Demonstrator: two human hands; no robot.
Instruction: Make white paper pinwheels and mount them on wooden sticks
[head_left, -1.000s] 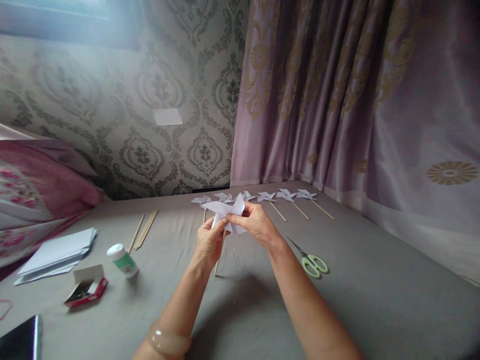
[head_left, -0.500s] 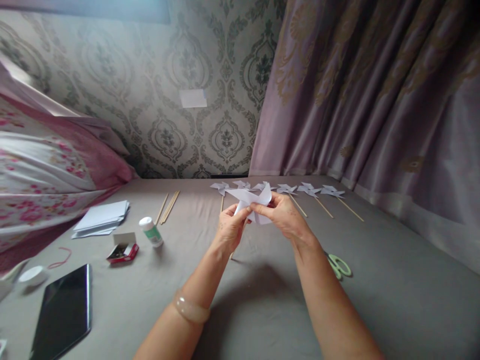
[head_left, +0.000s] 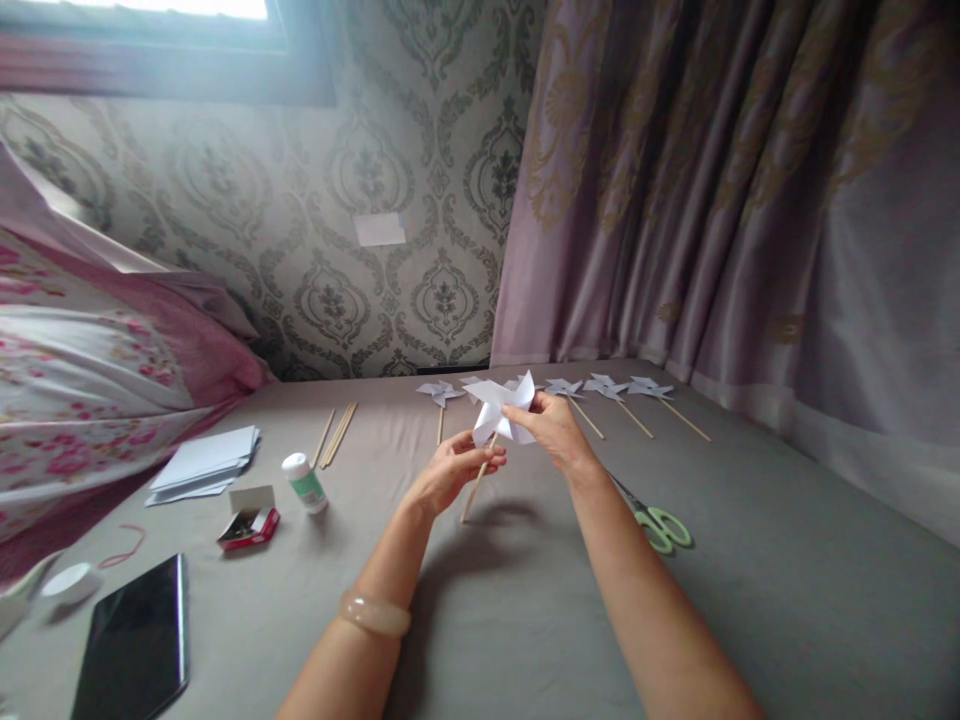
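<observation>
A white paper pinwheel on a thin wooden stick is held up in front of me. My right hand pinches the paper head, thumb pressed near its centre and the other fingers partly hidden behind a blade. Just under the head, my left hand is closed loosely around the stick, whose lower end points down toward the grey cloth. Several finished pinwheels lie in a row at the back, some partly covered by the held one.
Green-handled scissors lie by my right forearm. On the left are a glue stick, an open small red box, loose wooden sticks, a paper stack, a white cap and a black tablet. A curtain hangs right.
My left hand has moved from the paper head down to the stick. The right hand still pinches the head, now showing more of its blades. The camera view has tilted up slightly.
</observation>
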